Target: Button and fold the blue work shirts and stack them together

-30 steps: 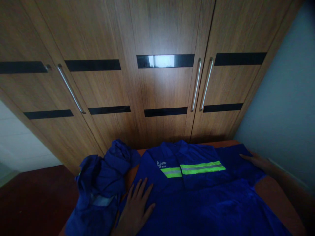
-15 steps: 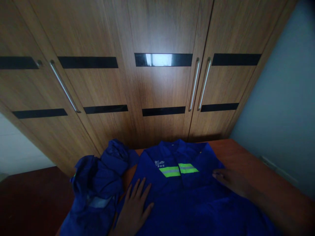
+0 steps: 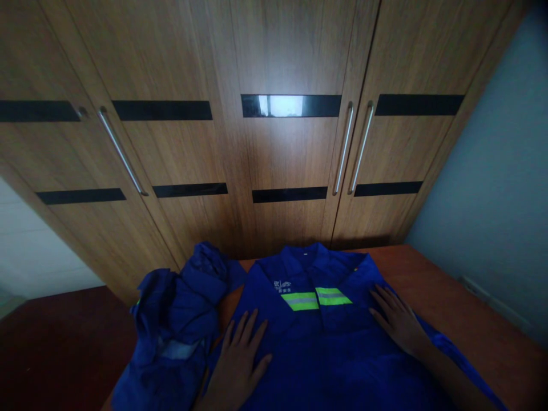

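A blue work jacket [image 3: 325, 342] lies spread out, collar toward the wardrobe. White print marks one side of its chest, and yellow-green reflective strips [image 3: 334, 296] cross the front. My left hand [image 3: 240, 359] rests flat on the jacket's left part, fingers spread. On the right part, near the sleeve, my right hand [image 3: 396, 319] lies with its fingers stretched out and apart. Neither hand grips the cloth. Beside my left hand is a crumpled heap of blue clothing [image 3: 175, 314] with a pale grey strip on it.
The jacket lies on a reddish-brown surface [image 3: 449, 291]. Behind it stands a wooden wardrobe [image 3: 291, 154] with long metal handles and dark bands, its doors closed. A pale wall [image 3: 492, 188] bounds the right side. Dark reddish floor [image 3: 64, 348] shows at lower left.
My right hand has gone from curled fingers at the jacket's right edge to lying flat with fingers stretched. My left hand stays on the jacket. The view has shifted slightly.
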`<state>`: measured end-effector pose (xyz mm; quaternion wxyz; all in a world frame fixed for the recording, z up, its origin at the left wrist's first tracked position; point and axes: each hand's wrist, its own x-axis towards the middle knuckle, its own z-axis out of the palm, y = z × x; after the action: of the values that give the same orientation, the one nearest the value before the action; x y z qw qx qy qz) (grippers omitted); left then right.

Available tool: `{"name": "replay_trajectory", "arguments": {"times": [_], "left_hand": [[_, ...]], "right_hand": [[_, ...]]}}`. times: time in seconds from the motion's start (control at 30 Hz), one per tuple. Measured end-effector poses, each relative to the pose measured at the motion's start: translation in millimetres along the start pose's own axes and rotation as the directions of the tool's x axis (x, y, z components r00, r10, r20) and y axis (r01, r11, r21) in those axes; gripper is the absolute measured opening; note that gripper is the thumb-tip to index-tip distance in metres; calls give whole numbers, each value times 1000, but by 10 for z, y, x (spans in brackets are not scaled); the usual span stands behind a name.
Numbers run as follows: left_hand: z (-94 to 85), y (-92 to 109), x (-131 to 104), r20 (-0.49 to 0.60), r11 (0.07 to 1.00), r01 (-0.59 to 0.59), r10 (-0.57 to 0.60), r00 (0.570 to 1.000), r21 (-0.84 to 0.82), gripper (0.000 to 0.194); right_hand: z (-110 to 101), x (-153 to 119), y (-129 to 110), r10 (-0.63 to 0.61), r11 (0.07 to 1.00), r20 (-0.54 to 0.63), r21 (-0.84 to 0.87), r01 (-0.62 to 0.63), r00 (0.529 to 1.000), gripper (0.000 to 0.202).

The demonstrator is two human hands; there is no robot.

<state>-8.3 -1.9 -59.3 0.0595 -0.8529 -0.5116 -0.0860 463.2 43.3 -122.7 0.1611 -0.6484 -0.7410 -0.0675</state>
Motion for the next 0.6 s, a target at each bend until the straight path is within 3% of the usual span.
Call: {"name": "replay_trajectory", "arguments": {"times": [0.2, 0.27, 0.37, 0.5, 0.6], "left_hand": [[-92, 3, 47, 115, 994, 33, -21, 993, -101, 60], [-140, 13, 183, 134, 990, 75, -58, 989, -121, 56], [-154, 19, 522, 76, 984, 127, -119, 990, -123, 55], [8, -20, 977, 19, 979, 189, -188, 982, -81, 63], [192, -63, 1122, 21, 977, 204, -203, 979, -60, 62]], "right_hand": [[-45, -104, 67, 5, 1000, 37, 12, -6, 999, 59], [-79, -33, 57, 39, 999, 39, 22, -40, 998, 57], [-102, 197, 17, 63, 997, 3, 38, -63, 998, 54], [-5, 523, -27, 20, 998, -28, 57, -18, 999, 56], [117, 619, -2, 16, 999, -10, 46, -16, 1000, 55]]}}
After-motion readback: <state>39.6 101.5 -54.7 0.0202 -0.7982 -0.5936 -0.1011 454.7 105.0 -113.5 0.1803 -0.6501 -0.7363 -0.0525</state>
